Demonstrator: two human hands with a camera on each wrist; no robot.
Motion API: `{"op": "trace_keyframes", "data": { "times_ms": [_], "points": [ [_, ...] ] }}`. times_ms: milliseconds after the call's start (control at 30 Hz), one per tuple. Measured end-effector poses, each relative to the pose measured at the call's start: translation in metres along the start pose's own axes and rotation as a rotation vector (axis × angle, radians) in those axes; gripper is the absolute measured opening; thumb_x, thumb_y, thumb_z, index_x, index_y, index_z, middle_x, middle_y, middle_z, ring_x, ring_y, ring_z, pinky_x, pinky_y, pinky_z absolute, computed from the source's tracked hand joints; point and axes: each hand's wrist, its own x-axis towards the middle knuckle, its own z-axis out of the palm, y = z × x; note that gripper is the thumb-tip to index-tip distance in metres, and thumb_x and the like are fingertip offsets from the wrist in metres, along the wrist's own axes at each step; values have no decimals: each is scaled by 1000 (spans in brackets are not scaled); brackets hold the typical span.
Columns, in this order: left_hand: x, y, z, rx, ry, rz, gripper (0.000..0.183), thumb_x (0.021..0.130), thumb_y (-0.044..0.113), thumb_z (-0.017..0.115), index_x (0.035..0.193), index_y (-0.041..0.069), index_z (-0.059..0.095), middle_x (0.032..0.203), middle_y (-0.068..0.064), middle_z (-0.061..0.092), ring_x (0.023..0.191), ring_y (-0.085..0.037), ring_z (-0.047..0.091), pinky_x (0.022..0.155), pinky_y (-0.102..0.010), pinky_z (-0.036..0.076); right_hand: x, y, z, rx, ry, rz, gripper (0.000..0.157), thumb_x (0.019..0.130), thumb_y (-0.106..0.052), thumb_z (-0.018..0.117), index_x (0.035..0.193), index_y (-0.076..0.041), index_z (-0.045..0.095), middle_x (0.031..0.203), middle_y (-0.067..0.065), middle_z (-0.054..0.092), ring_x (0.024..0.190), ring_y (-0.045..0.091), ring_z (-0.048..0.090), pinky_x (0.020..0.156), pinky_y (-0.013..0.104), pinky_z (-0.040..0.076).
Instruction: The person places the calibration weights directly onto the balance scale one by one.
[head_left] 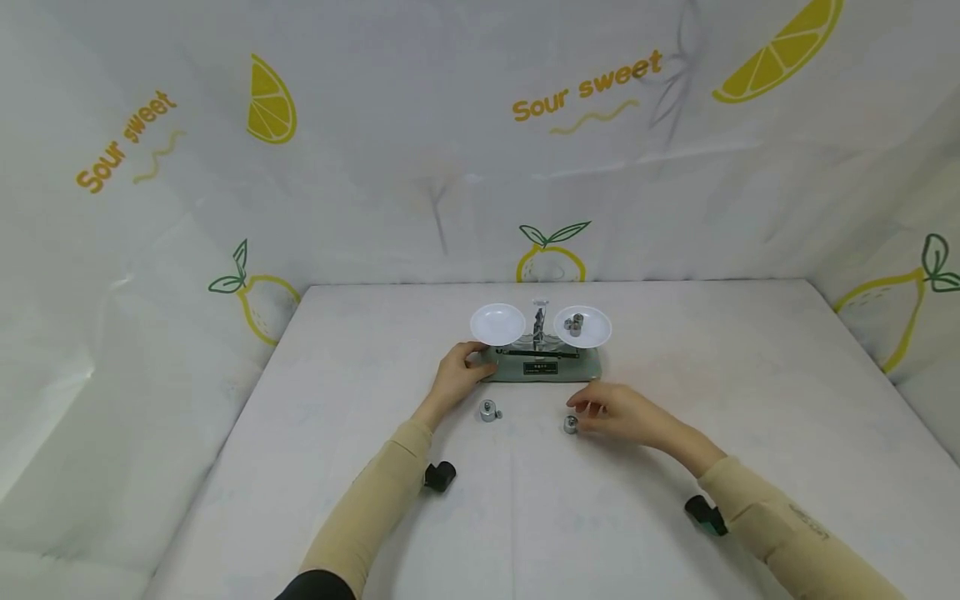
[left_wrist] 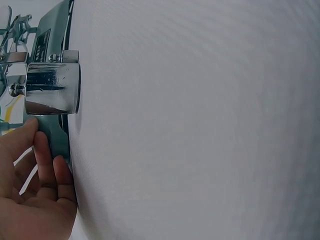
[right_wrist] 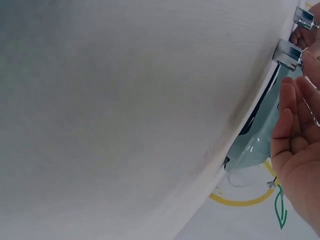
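A green balance scale (head_left: 573,369) with two white pans stands on the table. My left hand (head_left: 455,375) grips the left end of its base, fingertips against the green edge in the left wrist view. A shiny metal weight (head_left: 488,410) with a tiny weight (head_left: 498,414) beside it stands in front of that hand. My right hand (head_left: 618,411) is by another metal weight (head_left: 571,425) in front of the base's right end. The thumb is right at this weight, while the other fingers are bent loosely above it, apart from the thumb.
Several small weights (head_left: 575,325) sit in the right pan (head_left: 596,335); the left pan (head_left: 497,323) shows only its white surface. A white cloth covers the table (head_left: 360,350), and a lemon-printed sheet (head_left: 405,167) hangs behind its back edge.
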Motion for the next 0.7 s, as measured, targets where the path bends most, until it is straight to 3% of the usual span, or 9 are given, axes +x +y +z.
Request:
{"op": "trace_keyframes", "data": {
  "times_ms": [267,700],
  "points": [
    [1,0,0,20,-4,-8,45,85,24,67,126,10,56,124,-10,54,84,-13,57,68,-20,47,3,3,6,-41,-53,-45,21,80,-11,70,100,-5,68,90,0,67,78,10,58,70,21,48],
    [0,0,0,5,-10,-10,46,85,24,67,126,10,55,127,-10,54,85,-14,57,68,-21,47,7,4,8,-66,-94,-10,18,80,-15,71,96,-7,66,89,-3,65,77,5,54,70,21,48]
  ]
}}
